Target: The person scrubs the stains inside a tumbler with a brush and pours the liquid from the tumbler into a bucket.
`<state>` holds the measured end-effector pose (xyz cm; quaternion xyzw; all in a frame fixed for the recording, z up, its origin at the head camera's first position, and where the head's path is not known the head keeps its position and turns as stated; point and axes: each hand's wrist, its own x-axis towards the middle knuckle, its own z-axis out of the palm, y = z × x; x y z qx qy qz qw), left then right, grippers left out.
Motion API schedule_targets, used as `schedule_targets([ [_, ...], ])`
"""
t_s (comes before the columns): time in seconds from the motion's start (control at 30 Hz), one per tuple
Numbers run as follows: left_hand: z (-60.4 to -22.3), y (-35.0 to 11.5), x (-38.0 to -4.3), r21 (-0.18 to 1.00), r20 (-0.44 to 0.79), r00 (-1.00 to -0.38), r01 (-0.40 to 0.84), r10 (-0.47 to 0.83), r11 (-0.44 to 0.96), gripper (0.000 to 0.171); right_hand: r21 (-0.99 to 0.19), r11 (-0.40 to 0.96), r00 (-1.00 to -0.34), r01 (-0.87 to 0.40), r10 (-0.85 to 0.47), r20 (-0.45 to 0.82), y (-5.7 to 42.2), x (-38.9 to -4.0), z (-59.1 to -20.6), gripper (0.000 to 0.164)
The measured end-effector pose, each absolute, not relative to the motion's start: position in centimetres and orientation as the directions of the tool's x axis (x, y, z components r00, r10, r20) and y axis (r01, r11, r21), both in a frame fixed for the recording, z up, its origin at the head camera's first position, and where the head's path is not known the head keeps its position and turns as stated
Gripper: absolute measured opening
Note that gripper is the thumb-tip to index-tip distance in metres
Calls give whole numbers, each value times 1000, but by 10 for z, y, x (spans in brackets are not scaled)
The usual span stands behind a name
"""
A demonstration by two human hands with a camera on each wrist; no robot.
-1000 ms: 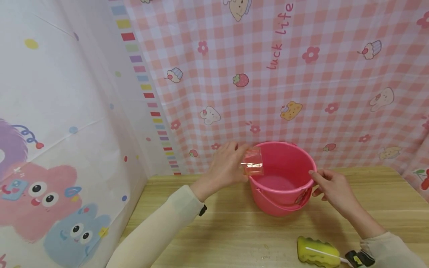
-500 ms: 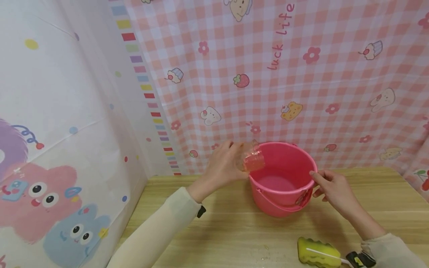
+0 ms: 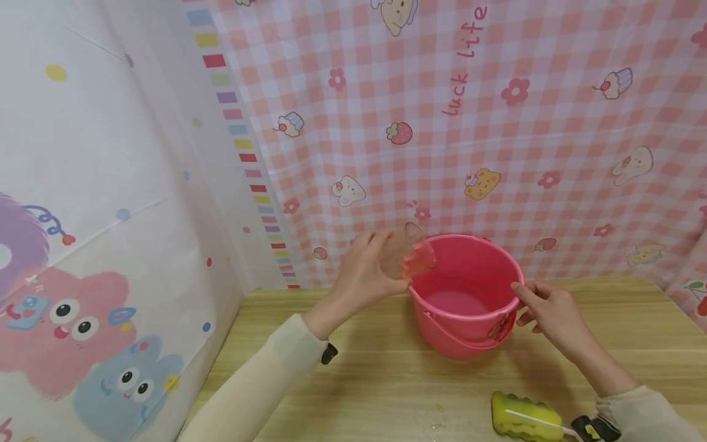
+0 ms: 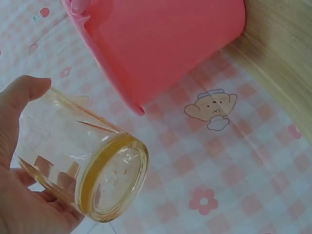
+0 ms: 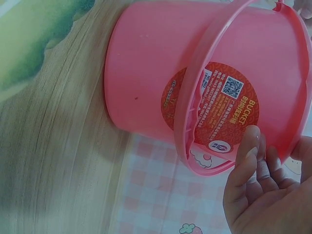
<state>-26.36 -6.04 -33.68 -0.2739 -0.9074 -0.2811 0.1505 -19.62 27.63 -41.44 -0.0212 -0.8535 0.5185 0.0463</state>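
My left hand (image 3: 356,267) grips a clear, amber-tinted drinking glass (image 3: 407,253), tilted at the left rim of a pink bucket (image 3: 455,337). In the left wrist view, the thick base of the glass (image 4: 114,183) with its yellow band shows, thumb on one side and fingers on the other. At the bucket's opposite side, my right hand (image 3: 552,313) pinches the rim, thumb on top and fingers against the outer wall. The bucket stands upright on the table, its handle (image 5: 187,105) hanging down across a red label (image 5: 219,105).
A yellow-green sponge-like item (image 3: 525,417) with a white stick lies near the table's front, beside the right wrist. Small wet spots (image 3: 438,417) mark the wooden table (image 3: 364,380). A pink checked cloth (image 3: 386,166) hangs behind the bucket.
My left hand has turned the glass, so its round end now shows to the head camera, and has shifted slightly left. The right hand and bucket stay put.
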Motion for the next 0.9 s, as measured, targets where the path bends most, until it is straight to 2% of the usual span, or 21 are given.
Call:
schedule_targets([
  [0.27,-342,-64,-255,450,522,-758,634,390,629,86,-888,460,-995,-5,82,48,276,-197,-414,54],
  [0.57,-352,-67,-242,504,536,-773,615,339,607,84,-884,467,-995,-3,84,48,277,-197,-415,53],
  [0.9,-368,-73,-231,536,620,-723,675,307,507,85,-886,464,-995,-7,85,52,277,-196,-414,51],
])
